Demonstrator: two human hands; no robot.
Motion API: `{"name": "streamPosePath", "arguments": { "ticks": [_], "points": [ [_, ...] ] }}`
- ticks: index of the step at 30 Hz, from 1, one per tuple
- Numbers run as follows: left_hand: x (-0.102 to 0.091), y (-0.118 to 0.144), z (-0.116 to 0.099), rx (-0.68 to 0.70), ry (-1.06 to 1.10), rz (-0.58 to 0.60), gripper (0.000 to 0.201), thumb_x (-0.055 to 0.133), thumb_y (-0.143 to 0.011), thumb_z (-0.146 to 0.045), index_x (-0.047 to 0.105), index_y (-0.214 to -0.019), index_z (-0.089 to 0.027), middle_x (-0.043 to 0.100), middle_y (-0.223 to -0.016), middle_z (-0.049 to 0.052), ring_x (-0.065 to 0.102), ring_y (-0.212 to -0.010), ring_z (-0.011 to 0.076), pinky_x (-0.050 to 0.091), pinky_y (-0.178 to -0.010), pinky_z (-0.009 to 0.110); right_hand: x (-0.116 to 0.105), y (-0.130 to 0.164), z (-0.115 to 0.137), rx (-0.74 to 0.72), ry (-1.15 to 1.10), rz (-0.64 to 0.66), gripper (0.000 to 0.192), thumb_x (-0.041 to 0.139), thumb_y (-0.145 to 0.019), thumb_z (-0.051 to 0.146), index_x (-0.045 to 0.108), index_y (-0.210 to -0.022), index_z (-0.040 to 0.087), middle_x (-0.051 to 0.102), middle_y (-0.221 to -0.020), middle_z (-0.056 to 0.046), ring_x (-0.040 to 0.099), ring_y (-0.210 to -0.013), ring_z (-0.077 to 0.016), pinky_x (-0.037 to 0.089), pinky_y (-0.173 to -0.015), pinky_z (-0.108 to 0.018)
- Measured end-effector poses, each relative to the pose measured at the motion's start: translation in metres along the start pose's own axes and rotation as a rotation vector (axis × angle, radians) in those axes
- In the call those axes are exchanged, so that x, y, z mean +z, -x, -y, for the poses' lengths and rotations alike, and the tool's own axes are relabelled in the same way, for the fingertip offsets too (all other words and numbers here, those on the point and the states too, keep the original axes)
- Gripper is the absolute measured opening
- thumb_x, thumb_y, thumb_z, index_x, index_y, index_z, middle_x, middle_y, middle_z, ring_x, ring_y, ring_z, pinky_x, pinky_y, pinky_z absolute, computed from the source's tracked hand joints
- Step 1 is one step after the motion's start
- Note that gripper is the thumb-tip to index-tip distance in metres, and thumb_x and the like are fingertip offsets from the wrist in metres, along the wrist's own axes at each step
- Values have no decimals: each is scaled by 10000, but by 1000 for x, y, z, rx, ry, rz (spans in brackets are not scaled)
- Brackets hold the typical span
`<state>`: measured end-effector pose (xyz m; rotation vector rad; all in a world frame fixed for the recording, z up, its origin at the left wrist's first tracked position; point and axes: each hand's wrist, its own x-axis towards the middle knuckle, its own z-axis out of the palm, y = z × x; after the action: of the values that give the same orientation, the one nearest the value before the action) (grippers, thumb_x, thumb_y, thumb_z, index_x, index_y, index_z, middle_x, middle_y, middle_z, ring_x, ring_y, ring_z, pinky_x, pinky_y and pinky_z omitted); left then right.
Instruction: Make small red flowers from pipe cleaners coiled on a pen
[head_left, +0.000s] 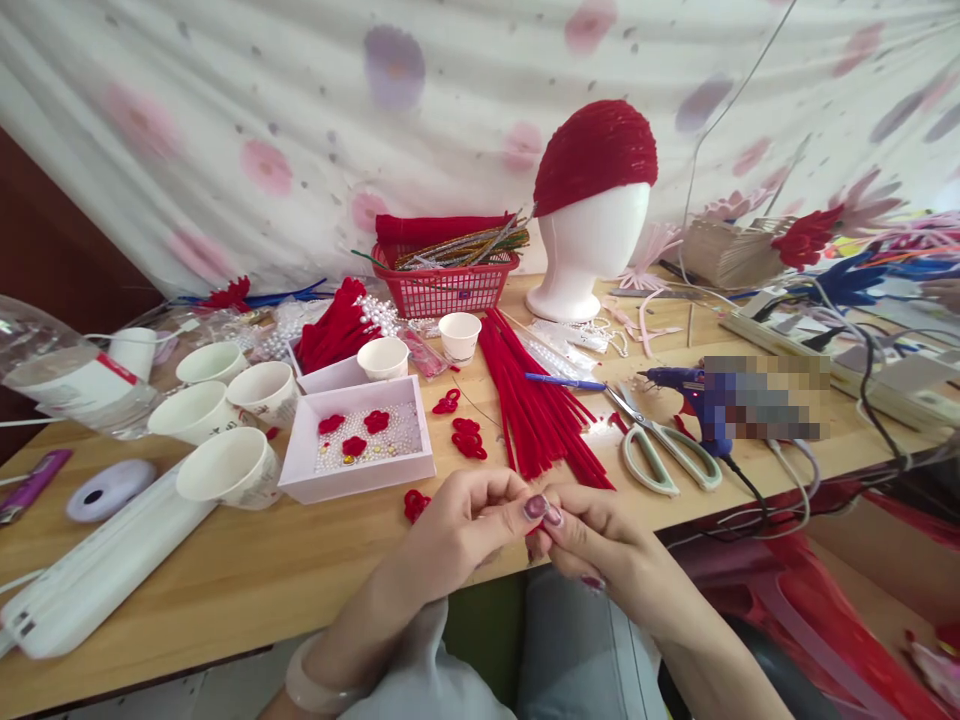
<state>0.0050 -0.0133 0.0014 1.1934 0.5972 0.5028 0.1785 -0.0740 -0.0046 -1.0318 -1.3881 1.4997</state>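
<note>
Both hands meet at the bench (247,575) edge: left hand (457,530) and right hand (600,545) pinch a tiny red piece (534,547), mostly hidden. Looks light, bendy; best gripped by fingertips.

No text, label or number can be read

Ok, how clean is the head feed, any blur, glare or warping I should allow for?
Head view: even daylight, soft shadows, no harsh glare. Wide-lens bending bows the table edge. A pixelated block hides the area right of the glue gun. The left hand and right hand look sharp; whatever they pinch is hidden.
</note>
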Motion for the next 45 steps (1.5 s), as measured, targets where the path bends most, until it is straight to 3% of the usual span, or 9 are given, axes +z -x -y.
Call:
{"name": "streamPosePath", "arguments": {
  "ticks": [8, 17, 21, 24, 28, 35, 38, 41, 45],
  "points": [
    [0, 0, 1, 61, -276, -74, 366, 544, -927, -513, 508, -773, -184, 458, -662, -54, 382, -522, 77, 299, -491, 219, 9, 11, 2, -163, 472, -176, 245, 492, -994, 281, 485, -764, 197, 436, -686, 26, 364, -620, -130, 283, -583, -279],
    [-1, 8, -13, 695, -1011, 77, 294, 446, -1021, -348, 557, -805, -183, 562, -742, 4, 488, -664, 129, 365, -601, 247, -10, 4, -5, 352, -664, 242, 221, 641, -831, 318, 509, -708, 191, 164, -473, 140, 99, -418, -57, 241, -423, -200],
    [-5, 6, -20, 337, -657, -84, 375, 556, -917, -567, 549, -878, -195, 587, -767, -5, 517, -563, 103, 417, -531, 224, -9, 11, 12, -14, 37, -30, 236, 505, -962, 316, 563, -778, 179, 434, -609, 37, 414, -550, -119, 381, -563, -261],
    [-5, 5, -21, 3, -348, 12, 487, 379, -944, -644, 523, -837, -192, 543, -642, -19, 514, -469, 111, 457, -460, 233, -5, 18, 25, -314, 727, -156, 196, 413, -969, 162, 549, -829, 173, 522, -730, -21, 431, -632, -144, 337, -580, -276],
    [1, 8, -24, 10, -369, 100, 267, 476, -957, -444, 526, -871, -196, 521, -648, -37, 560, -523, 115, 517, -520, 232, -2, 19, 28, -438, 969, -140, 174, 397, -922, 105, 512, -821, 187, 490, -687, -8, 400, -592, -145, 312, -550, -278],
    [-6, 5, -23, 853, -1367, 34, 245, 389, -983, -170, 628, -942, -200, 677, -857, 64, 619, -720, 170, 511, -619, 271, -4, 3, 4, 138, -268, 1, 310, 495, -872, 360, 349, -626, 241, 202, -500, 112, 193, -423, -84, 284, -453, -232],
    [-13, 4, -20, 976, -1402, 97, 207, 439, -982, -205, 644, -991, -230, 720, -961, 64, 637, -718, 160, 512, -622, 268, -7, 0, 0, 267, -527, 175, 340, 517, -826, 345, 299, -587, 243, 121, -461, 134, 93, -402, -66, 237, -417, -211],
    [-11, 4, -20, 660, -1066, -111, 204, 450, -995, -319, 614, -1010, -197, 698, -912, 66, 645, -727, 158, 523, -647, 265, -8, 3, 5, 62, -160, -40, 247, 493, -896, 340, 444, -685, 222, 287, -500, 95, 295, -448, -98, 326, -493, -235],
    [3, 5, -27, 11, -544, 20, 289, 433, -974, -414, 528, -812, -194, 526, -588, -36, 568, -504, 130, 505, -495, 237, -8, 10, 13, -241, 673, -176, 205, 475, -901, 193, 428, -702, 212, 408, -645, 33, 355, -583, -127, 276, -557, -270]
  ]
}}
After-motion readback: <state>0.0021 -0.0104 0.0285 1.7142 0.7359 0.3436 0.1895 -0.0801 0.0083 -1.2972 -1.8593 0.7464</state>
